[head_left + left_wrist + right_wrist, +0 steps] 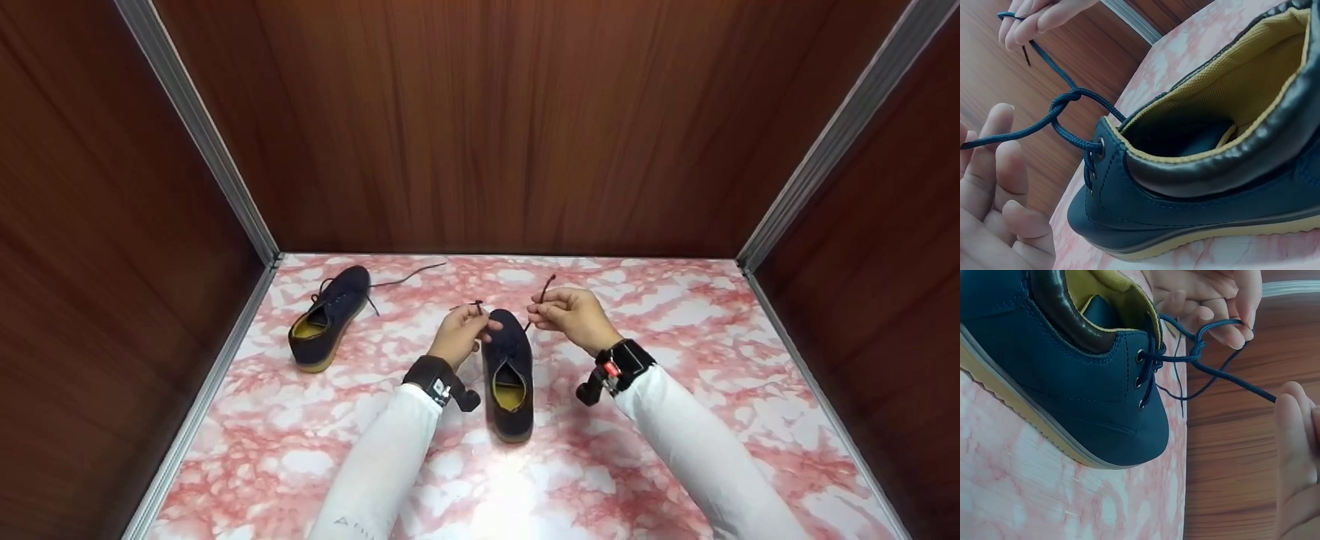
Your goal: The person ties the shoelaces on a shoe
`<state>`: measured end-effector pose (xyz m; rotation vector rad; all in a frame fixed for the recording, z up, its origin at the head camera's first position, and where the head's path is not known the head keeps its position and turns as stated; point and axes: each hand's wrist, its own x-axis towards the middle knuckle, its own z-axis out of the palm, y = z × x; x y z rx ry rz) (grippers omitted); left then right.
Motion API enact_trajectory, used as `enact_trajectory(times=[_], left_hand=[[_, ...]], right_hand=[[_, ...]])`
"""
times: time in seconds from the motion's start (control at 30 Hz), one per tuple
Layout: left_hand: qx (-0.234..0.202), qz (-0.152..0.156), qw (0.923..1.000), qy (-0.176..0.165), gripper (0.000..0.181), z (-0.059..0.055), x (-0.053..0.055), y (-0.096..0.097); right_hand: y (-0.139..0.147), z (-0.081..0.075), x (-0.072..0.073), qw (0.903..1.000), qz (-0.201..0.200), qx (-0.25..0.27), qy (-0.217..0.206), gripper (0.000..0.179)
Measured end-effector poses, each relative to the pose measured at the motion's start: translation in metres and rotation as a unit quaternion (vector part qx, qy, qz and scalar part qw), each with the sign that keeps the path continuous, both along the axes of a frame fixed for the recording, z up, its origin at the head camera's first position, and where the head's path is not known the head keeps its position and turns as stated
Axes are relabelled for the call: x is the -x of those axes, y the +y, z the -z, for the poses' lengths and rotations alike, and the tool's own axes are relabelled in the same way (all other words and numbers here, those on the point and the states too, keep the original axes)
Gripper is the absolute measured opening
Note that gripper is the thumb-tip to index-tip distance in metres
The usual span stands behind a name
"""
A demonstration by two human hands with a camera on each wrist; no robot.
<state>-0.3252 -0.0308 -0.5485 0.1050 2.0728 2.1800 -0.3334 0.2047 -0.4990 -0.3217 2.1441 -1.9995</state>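
Near frame centre, pinching blue shoelace in left hand and right hand; holding it either side of navy lace-up shoe, near-vertical in long axis; hovering closer with left hand.

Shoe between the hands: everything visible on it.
Navy lace-up shoe, upright on its ridged tan sole on the marbled tabletop, toe away from the person. Stitched upper, metal-ringed eyelets; dark, shiny, leathery-looking collar; yellow textured lining. Its blue lace, loosely knotted clear of the upper, is pinched by the left hand and right hand.
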Motion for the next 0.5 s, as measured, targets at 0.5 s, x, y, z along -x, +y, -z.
enact_trajectory(times=[0.5], left_hand=[[-0.103,0.021,0.9941,-0.026,0.023,0.009,-0.003,0.002]], right_hand=[[-0.015,0.009,-0.003,0.9974,-0.021,0.060,-0.034,0.010]])
